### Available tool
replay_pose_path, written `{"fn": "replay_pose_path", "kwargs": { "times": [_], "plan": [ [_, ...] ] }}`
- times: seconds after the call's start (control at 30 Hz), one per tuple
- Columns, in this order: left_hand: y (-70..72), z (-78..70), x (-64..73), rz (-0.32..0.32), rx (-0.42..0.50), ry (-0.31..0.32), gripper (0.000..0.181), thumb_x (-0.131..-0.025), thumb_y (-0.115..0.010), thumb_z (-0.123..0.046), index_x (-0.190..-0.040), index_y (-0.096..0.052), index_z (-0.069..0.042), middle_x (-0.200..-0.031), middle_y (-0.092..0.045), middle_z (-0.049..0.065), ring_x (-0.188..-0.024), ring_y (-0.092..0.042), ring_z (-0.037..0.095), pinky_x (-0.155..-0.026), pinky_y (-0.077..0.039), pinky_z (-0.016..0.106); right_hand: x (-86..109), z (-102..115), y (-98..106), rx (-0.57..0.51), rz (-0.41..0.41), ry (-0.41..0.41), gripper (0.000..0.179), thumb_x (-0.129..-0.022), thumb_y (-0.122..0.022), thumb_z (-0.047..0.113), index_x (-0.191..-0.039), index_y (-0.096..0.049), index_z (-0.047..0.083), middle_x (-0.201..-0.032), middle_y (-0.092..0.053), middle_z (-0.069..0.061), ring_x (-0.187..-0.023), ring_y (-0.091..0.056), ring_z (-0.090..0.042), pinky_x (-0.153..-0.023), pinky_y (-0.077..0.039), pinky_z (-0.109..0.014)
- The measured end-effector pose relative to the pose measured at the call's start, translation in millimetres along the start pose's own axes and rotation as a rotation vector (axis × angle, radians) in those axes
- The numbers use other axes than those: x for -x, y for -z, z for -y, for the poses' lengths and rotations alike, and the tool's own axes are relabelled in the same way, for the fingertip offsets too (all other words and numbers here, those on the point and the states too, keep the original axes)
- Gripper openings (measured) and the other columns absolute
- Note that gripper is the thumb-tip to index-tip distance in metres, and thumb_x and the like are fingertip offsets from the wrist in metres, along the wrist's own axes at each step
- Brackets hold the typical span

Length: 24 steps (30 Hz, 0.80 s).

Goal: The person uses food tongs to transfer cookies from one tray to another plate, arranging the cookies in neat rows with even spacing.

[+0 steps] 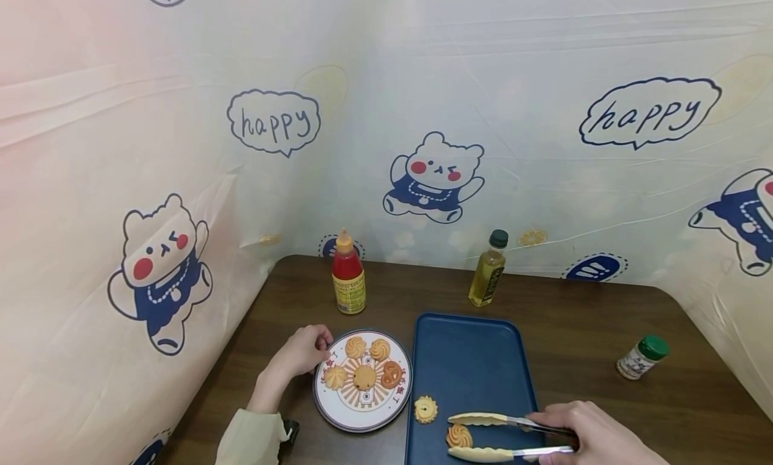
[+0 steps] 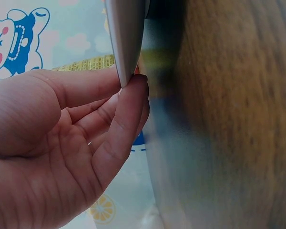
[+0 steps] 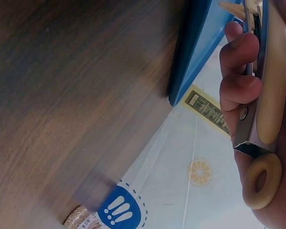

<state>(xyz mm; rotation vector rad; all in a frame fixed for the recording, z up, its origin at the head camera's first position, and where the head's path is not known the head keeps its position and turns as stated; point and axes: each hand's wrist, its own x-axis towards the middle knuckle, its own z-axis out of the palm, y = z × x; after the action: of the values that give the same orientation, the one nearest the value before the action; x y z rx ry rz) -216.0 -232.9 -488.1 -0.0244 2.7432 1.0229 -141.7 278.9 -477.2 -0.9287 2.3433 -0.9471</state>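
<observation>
My left hand (image 1: 304, 349) pinches the left rim of a round white plate (image 1: 360, 419) between thumb and fingers, as the left wrist view shows close up. Several cookies lie on that plate, among them a pretzel-shaped one (image 1: 391, 375) and a round flat one (image 1: 364, 378). In my right hand (image 1: 594, 433) is a pair of tongs (image 1: 483, 419) with cream-coloured tips. The tips stand apart on either side of a swirl cookie (image 1: 459, 436) on the blue tray (image 1: 471, 357). Another cookie (image 1: 425, 409) with a pale centre lies near the tray's left edge.
Behind the plate stands a red sauce bottle (image 1: 348, 277) with a yellow cap. An oil bottle (image 1: 488, 270) is behind the tray. At the right lies a green-capped seasoning jar (image 1: 643, 357), tilted in view. Printed cloth (image 1: 362, 116) hangs around the brown table (image 1: 580, 331).
</observation>
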Motion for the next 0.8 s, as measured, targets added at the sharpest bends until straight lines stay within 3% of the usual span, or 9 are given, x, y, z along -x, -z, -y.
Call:
{"fn": "replay_pose_path", "kwargs": {
  "times": [0.4, 0.8],
  "plan": [
    [-0.6, 1.2, -0.3, 0.001, -0.001, -0.002, 0.017, -0.087, -0.071, 0.003, -0.100, -0.063, -0.003, -0.080, -0.054, 0.007, -0.065, -0.054, 0.019, -0.054, -0.050, 0.031, -0.9, 6, 1, -0.022, 0.003, -0.081, 0.050, -0.093, -0.069, 0.038, -0.129, -0.066, 0.003, -0.110, -0.068, 0.009, -0.080, -0.059, -0.003, -0.067, -0.051, -0.024],
    [-0.4, -0.1, -0.3, -0.011, 0.004, -0.009, 0.016, -0.086, -0.071, 0.004, -0.099, -0.063, -0.003, -0.078, -0.053, 0.007, -0.064, -0.054, 0.019, -0.053, -0.049, 0.031, -3.0, 14, 6, -0.009, -0.039, -0.008, 0.045, -0.092, -0.070, 0.036, -0.127, -0.067, 0.008, -0.101, -0.066, 0.013, -0.076, -0.058, -0.001, -0.059, -0.049, -0.023]
  ]
}}
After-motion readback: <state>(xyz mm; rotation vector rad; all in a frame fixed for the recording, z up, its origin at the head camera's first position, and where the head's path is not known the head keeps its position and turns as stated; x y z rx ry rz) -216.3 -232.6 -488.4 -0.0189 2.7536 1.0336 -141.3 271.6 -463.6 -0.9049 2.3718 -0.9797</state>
